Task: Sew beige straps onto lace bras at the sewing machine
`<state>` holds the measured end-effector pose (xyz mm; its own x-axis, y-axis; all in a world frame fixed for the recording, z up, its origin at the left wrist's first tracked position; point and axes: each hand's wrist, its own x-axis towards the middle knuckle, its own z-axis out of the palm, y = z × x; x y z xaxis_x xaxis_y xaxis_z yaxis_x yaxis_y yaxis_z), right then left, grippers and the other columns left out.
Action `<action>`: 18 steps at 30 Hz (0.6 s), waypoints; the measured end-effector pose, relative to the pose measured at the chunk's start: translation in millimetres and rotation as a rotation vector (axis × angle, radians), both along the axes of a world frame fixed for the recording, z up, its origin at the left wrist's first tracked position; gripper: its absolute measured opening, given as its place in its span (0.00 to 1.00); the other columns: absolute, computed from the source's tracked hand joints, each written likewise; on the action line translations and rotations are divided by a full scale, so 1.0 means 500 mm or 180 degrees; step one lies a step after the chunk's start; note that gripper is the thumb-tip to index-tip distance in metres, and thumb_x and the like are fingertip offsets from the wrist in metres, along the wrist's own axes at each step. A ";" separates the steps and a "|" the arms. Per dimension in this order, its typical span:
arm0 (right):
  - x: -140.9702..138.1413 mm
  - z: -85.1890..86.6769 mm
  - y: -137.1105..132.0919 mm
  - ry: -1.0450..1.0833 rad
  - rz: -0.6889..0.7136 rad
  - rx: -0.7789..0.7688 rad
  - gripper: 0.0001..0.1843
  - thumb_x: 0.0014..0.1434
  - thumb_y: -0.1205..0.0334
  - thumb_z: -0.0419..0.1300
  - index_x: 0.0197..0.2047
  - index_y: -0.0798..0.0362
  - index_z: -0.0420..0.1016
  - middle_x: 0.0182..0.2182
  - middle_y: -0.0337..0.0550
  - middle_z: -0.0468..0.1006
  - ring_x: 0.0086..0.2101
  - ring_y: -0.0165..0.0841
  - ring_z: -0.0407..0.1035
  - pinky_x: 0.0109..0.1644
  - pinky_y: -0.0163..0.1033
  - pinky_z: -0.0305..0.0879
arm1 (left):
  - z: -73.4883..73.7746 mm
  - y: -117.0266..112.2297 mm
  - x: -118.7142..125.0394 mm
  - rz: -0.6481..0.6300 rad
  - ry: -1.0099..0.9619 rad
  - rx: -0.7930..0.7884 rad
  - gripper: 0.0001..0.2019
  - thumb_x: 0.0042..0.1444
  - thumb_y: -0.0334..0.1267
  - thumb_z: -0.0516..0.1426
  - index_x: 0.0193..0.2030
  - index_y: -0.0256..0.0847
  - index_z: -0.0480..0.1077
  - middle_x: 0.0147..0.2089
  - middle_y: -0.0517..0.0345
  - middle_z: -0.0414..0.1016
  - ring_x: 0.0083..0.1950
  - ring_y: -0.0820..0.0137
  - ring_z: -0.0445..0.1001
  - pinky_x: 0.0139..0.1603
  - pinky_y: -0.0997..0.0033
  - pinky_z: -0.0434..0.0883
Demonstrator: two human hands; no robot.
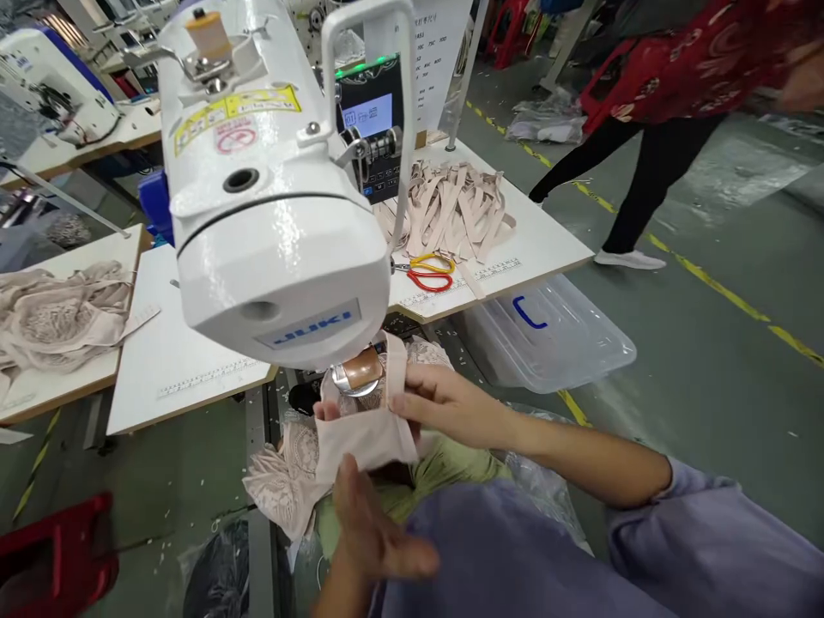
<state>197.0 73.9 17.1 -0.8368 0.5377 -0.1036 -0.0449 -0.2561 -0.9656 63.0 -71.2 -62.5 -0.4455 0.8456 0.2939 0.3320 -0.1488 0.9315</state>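
A beige bra with lace cups hangs below the sewing machine head (283, 275); its smooth side band (364, 438) faces me. My right hand (451, 408) pinches the band where a strap (396, 365) rises from it. In front of the band's lower edge is my left hand (379, 536), thumb and finger spread apart. Fingertips show above the band's top edge on the left; whose hand they belong to I cannot tell. A lace cup (283, 498) droops at the left. Behind the band sits the machine's rounded metal arm end (360, 373).
Beige straps (451, 206) are heaped on the right tabletop, near scissors with red and yellow handles (433, 270). A clear plastic bin (547, 335) stands below. More bras (64, 318) lie at left. A person in black trousers (650, 172) is in the aisle. A red stool (64, 549) stands lower left.
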 end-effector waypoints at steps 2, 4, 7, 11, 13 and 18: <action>-0.017 -0.010 0.034 -0.0385 -0.0470 0.1158 0.13 0.64 0.52 0.59 0.38 0.54 0.75 0.36 0.43 0.74 0.35 0.32 0.69 0.38 0.37 0.67 | 0.013 0.031 -0.039 -0.0170 0.1181 0.0397 0.50 0.51 0.62 0.62 0.75 0.53 0.43 0.78 0.47 0.39 0.76 0.39 0.41 0.70 0.30 0.48; -0.035 -0.028 0.060 -0.0685 -0.0942 0.1970 0.08 0.60 0.58 0.61 0.34 0.53 0.75 0.40 0.45 0.72 0.41 0.36 0.67 0.46 0.41 0.65 | 0.029 0.060 -0.065 -0.0203 0.2187 0.0376 0.44 0.57 0.49 0.62 0.74 0.42 0.46 0.77 0.35 0.43 0.76 0.38 0.38 0.69 0.29 0.49; -0.058 -0.065 0.080 -0.0717 -0.1249 0.1799 0.04 0.57 0.62 0.61 0.36 0.53 0.72 0.42 0.44 0.70 0.40 0.35 0.66 0.47 0.42 0.65 | 0.040 0.090 -0.078 -0.0144 0.2831 0.0130 0.38 0.57 0.45 0.63 0.71 0.36 0.55 0.71 0.30 0.57 0.75 0.40 0.46 0.68 0.36 0.56; -0.075 -0.099 0.094 -0.0117 -0.1090 0.0316 0.09 0.62 0.59 0.57 0.46 0.50 0.69 0.38 0.39 0.73 0.39 0.33 0.68 0.46 0.41 0.68 | 0.035 0.102 -0.076 -0.0257 0.3128 -0.0157 0.35 0.57 0.44 0.63 0.69 0.37 0.59 0.57 0.37 0.77 0.63 0.48 0.71 0.61 0.50 0.69; -0.081 -0.103 0.106 -0.0007 -0.1113 0.0265 0.09 0.63 0.58 0.56 0.45 0.50 0.70 0.39 0.39 0.74 0.40 0.34 0.69 0.49 0.43 0.68 | 0.033 0.103 -0.075 -0.0288 0.3139 -0.0273 0.34 0.58 0.44 0.63 0.68 0.39 0.59 0.52 0.40 0.80 0.55 0.51 0.78 0.55 0.53 0.73; -0.101 -0.101 0.151 -0.0277 -0.1314 0.1614 0.08 0.61 0.56 0.59 0.39 0.52 0.73 0.44 0.45 0.74 0.41 0.36 0.69 0.53 0.46 0.68 | 0.049 0.109 -0.079 -0.0256 0.3093 -0.0507 0.29 0.60 0.45 0.61 0.66 0.39 0.63 0.37 0.47 0.83 0.38 0.55 0.82 0.42 0.60 0.75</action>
<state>146.6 149.2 -33.4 -0.5512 0.8127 0.1890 0.0416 0.2530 -0.9666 23.7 -16.7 -38.3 -0.0101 0.9242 0.3817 0.9575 -0.1011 0.2701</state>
